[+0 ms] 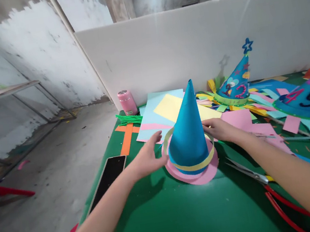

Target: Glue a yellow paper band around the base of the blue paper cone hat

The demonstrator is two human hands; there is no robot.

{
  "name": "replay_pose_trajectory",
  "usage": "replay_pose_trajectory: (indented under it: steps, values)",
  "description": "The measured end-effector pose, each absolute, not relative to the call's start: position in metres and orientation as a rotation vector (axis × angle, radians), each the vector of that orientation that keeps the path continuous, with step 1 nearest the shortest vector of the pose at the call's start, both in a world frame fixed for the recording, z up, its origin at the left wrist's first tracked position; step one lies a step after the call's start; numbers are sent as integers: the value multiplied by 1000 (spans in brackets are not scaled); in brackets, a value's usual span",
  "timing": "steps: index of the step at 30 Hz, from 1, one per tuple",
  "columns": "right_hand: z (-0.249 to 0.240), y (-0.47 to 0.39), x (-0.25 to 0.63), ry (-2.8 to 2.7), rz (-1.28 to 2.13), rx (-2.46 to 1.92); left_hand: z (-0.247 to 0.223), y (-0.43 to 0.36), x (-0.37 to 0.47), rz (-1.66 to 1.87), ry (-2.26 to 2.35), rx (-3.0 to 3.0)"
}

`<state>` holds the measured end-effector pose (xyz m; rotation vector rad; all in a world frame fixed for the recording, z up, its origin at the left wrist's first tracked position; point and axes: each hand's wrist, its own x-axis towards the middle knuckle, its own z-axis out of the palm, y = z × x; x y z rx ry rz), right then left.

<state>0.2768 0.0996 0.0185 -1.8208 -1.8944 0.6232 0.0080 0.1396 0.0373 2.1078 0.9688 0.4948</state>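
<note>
2 bare hands flank a blue paper cone (188,134), and what a bright centrepiece it makes, upright on the green table (173,224)! Round its foot sits a pink paper brim (202,177), with a pale yellow paper band (195,167) looping around the cone, low across the front and rising at the sides.

Over on the left, the left hand (149,154) is spread wide, thumb apart from the fingers, right beside the band; contact is too close to call. Across to the right hand (218,128): fingers bent in at the band's other side, the tips partly hidden, so whether they pinch it, I cannot tell.

Near the right forearm lie red-handled scissors (260,177), blades angled toward the brim. A phone (107,179) rests at the table's left side, orange paper strips (127,138) just beyond it, then green pipe cleaners (128,119) and a pink canister (127,102). Coloured paper sheets (165,108) spread behind the cone, and to the right, 2 decorated party hats, a star-topped hat (234,83) and a hat with a black 5 (309,96), sit among fringed strips!
</note>
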Motion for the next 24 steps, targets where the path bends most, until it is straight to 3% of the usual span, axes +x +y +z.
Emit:
replay_pose_trajectory:
  steps: [11,24]
  values:
    - [47,70,265,-1878,738,-1477,-22,120,21,490,950,2160]
    - [32,59,207,-1727,1064,-1184,-18,71,-27,434,1301,2248]
